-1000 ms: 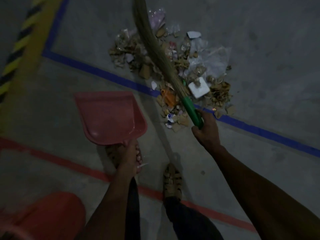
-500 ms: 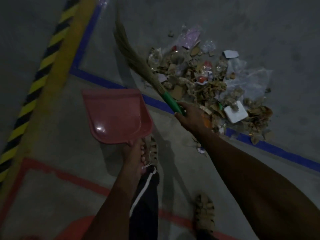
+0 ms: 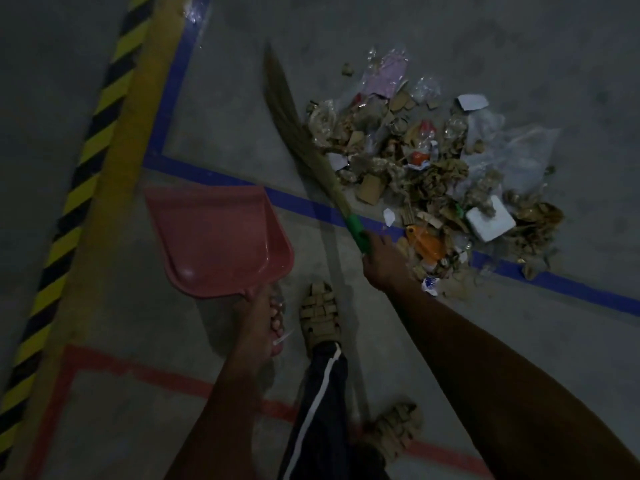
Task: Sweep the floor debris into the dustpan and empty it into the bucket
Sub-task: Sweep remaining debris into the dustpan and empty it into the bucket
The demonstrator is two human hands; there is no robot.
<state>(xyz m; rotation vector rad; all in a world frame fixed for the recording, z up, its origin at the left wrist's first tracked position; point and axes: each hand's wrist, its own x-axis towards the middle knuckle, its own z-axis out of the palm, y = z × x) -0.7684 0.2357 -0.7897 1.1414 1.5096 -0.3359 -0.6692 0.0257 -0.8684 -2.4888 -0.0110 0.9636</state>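
Right hand [image 3: 382, 263] grips the green handle of a broom [image 3: 304, 147], whose long bristle head runs up and to the left along the left edge of the debris pile [image 3: 433, 174]. Left hand [image 3: 265, 317] holds the red dustpan [image 3: 216, 239] by its handle, off the floor, well left of the pile, so the broom lies between pan and litter. No bucket is in view, and dim light blurs the smaller scraps.

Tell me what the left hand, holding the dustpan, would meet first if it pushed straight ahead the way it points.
Probably nothing solid: past the left hand and its red plastic dustpan lies bare concrete, then the blue floor tape line. Height above the floor is unclear.
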